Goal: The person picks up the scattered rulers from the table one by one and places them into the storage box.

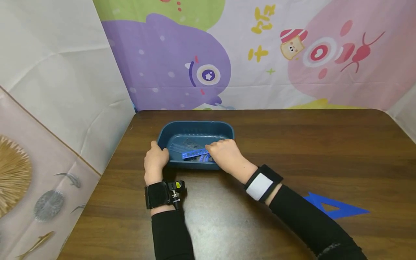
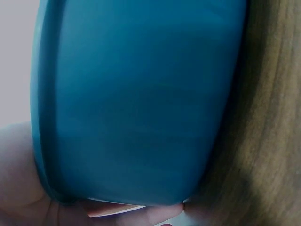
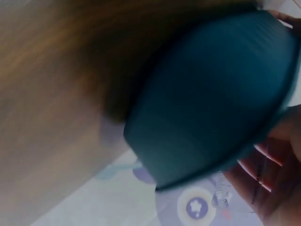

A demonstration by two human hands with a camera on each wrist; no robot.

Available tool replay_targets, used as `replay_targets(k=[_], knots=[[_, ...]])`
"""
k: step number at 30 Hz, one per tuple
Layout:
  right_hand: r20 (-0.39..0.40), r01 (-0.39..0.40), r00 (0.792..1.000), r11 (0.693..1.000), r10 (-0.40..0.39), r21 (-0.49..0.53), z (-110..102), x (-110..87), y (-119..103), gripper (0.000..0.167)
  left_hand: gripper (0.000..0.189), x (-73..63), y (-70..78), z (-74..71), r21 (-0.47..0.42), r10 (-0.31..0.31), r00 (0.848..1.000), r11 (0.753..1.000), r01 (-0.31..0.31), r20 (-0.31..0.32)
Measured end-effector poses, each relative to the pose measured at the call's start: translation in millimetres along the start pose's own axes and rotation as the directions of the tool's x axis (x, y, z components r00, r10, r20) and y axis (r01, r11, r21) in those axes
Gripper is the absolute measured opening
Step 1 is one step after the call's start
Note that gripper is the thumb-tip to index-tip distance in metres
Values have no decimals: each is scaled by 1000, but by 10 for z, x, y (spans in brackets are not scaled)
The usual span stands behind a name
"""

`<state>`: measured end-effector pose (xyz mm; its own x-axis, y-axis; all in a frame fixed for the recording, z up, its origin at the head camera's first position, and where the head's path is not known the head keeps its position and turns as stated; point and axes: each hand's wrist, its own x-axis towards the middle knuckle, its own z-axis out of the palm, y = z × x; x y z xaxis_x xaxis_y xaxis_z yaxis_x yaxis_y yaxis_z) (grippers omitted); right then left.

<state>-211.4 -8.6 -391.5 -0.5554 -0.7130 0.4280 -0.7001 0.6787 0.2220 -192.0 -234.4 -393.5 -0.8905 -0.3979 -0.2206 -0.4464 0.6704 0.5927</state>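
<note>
A dark teal plastic bin (image 1: 195, 165) sits near the far edge of the table. My left hand (image 1: 156, 159) grips its left front corner, thumb at the rim; the left wrist view shows the bin's wall (image 2: 141, 103) close up. My right hand (image 1: 225, 155) is over the right front rim with curled fingers. A clear ruler (image 3: 225, 193) with printed marks lies against those fingers in the right wrist view, apparently held. Inside the bin, a blue ruler (image 1: 194, 154) runs toward the right hand, beside a blue curved-marked piece (image 1: 204, 158) and clear pieces (image 1: 190, 143).
A blue set square (image 1: 349, 209) lies on the brown wooden table (image 1: 312, 155), beside my right forearm. Behind the table hangs a cartoon-printed cloth (image 1: 247, 79). A white cloth (image 1: 74, 61) and a patterned panel (image 1: 61, 169) stand to the left.
</note>
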Motion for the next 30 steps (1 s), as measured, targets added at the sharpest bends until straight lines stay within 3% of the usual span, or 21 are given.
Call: replay_targets(k=[7, 11, 16, 23, 27, 30], knots=[[220, -12, 975, 975, -38, 220, 39, 78, -42, 22, 58, -1, 3, 9, -6, 6, 1000, 1000, -6, 1], [273, -27, 960, 950, -62, 312, 47, 82, 12, 26, 58, 0, -1, -1, -4, 9, 1000, 1000, -9, 2], [275, -46, 959, 923, -66, 383, 72, 57, 78, 31, 59, 0, 6, -16, 5, 11, 1000, 1000, -11, 10], [257, -106, 966, 909, -2, 403, -7, -43, 206, 31, 58, 8, 6, -31, 9, 17, 1000, 1000, -17, -1], [192, -151, 979, 888, 72, 435, -139, -269, 395, 30, 58, 5, 13, -13, 6, 20, 1000, 1000, -20, 6], [175, -210, 974, 865, 143, 457, -266, -544, 587, 31, 58, 4, 9, -6, 5, 21, 1000, 1000, -21, 12]])
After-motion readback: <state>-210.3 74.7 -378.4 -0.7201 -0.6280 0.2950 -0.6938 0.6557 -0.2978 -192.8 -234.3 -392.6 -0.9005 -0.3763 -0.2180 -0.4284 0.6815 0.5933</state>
